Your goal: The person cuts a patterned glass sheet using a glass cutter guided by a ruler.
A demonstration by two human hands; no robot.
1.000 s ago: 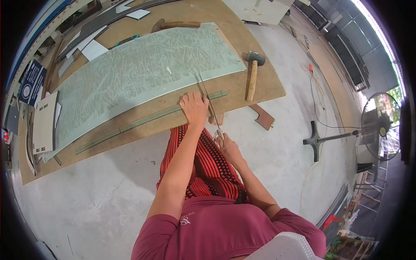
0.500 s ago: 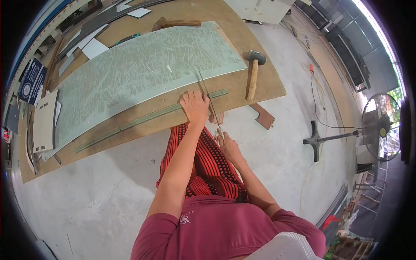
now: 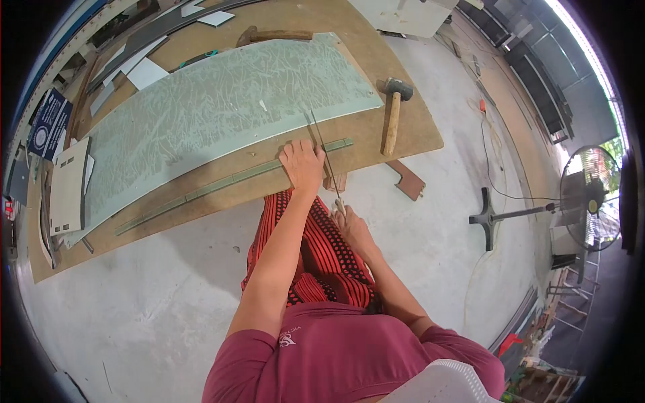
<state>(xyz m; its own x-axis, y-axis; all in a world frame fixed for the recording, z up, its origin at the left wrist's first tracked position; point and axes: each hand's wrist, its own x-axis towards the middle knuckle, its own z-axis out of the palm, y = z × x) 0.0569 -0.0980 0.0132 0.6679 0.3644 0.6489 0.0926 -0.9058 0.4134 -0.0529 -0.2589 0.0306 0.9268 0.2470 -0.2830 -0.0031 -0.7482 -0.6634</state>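
My left hand (image 3: pixel 304 164) grips a narrow green strip (image 3: pixel 232 180) at the front edge of the brown table, with its fingers curled over it. The strip's short end shows to the right of that hand. My right hand (image 3: pixel 353 228) is closed round the handle of a thin handsaw (image 3: pixel 328 160), just in front of the table. The saw's blade runs up and away across the strip, close beside my left fingers, and its tip reaches over the edge of a large green patterned panel (image 3: pixel 222 97).
A mallet (image 3: pixel 392 117) lies at the table's right, and a hammer (image 3: pixel 279 35) lies behind the panel. White offcuts (image 3: pixel 146 74) are at the back left. A brown piece (image 3: pixel 408 181) juts out past the front edge. A fan (image 3: pixel 591 201) stands at the right.
My right hand and the saw have shifted very slightly away from my body, towards the panel. My left hand stays in place on the strip.
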